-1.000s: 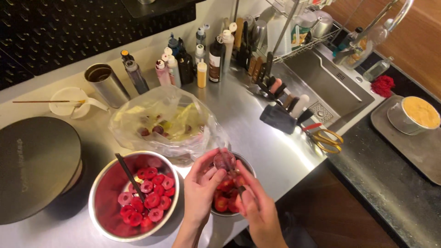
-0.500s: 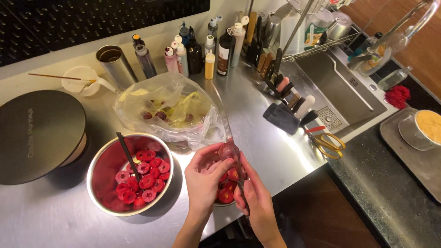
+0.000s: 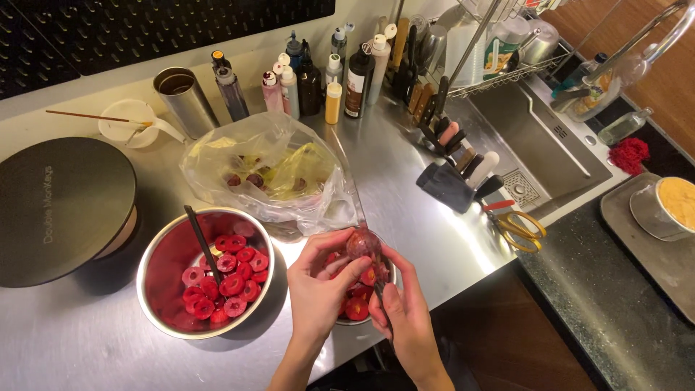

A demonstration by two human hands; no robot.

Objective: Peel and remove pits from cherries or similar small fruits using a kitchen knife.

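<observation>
Head cam: left hand [image 3: 318, 286] pinching a red fruit [image 3: 363, 244], right hand [image 3: 405, 318] gripping a small tool; slippery fruit could easily squirt onto the worktop [image 3: 405, 181].

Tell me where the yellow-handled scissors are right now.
In the head view, the scissors lie on the steel counter at its right edge, just below the dark knife block and beside the sink.

A brushed steel surface [image 3: 427, 188], brightly lit from above, is backed by a dark perforated wall panel [image 3: 145, 29], with a steel sink [image 3: 536, 137] set at its right and wooden flooring [image 3: 499, 340] seen below.
</observation>
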